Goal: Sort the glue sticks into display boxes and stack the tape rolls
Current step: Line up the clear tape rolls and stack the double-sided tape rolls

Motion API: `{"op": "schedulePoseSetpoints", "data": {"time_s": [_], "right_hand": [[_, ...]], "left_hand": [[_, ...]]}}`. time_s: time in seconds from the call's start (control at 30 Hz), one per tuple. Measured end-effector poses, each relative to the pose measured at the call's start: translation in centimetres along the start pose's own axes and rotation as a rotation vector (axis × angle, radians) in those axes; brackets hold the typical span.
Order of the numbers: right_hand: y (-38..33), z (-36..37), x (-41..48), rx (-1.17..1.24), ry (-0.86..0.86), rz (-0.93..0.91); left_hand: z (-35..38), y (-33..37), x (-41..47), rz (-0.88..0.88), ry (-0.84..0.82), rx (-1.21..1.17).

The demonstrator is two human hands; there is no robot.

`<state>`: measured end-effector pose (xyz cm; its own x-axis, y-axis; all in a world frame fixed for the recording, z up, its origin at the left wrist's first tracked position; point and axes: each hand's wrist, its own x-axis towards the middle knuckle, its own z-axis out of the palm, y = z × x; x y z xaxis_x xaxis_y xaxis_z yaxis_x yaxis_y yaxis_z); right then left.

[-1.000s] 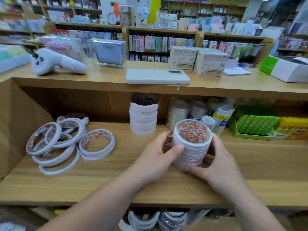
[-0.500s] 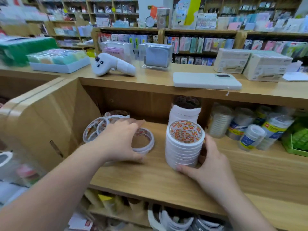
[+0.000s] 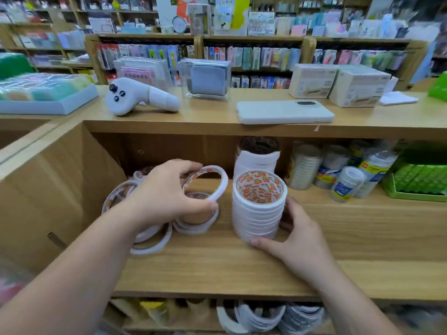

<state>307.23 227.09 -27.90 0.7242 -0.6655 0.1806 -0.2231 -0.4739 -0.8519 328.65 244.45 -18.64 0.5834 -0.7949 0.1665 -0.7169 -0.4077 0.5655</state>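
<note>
The left hand pinches a thin tape roll between thumb and fingertips, lifted above the loose rolls on the shelf. It is tilted, its open ring facing up and toward the right. Just beside it the stack of tape rolls stands upright on the shelf, its long axis vertical and its hole facing up, with the right hand curled round its lower part.

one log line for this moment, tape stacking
step: tape stacking | left hand: holds one tape roll above loose rolls | right hand: grips stack on shelf | roll not yet on stack
</note>
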Motion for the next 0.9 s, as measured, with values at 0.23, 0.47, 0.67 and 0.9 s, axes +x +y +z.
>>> {"op": "schedulePoseSetpoints", "data": {"time_s": [0.23, 0.47, 0.67, 0.9], "right_hand": [[-0.4, -0.1, -0.3, -0.026, 0.017, -0.058], [0.0, -0.4, -0.3, 0.088, 0.018, -0.047], [0.0, -1.2, -0.1, 0.333, 0.106, -0.043], [-1.7, -2.2, 1.2, 0.367, 0.064, -0.119]], "left_hand": [[2.4, 5.6, 1.3, 0.156, 0.009, -0.145], [4.3, 7.8, 2.6, 0.229, -0.08, 0.025], [4.5, 7.4, 2.6, 0.218, -0.051, 0.03], [4.7, 6.4, 2.1, 0.206, -0.015, -0.066]]}}
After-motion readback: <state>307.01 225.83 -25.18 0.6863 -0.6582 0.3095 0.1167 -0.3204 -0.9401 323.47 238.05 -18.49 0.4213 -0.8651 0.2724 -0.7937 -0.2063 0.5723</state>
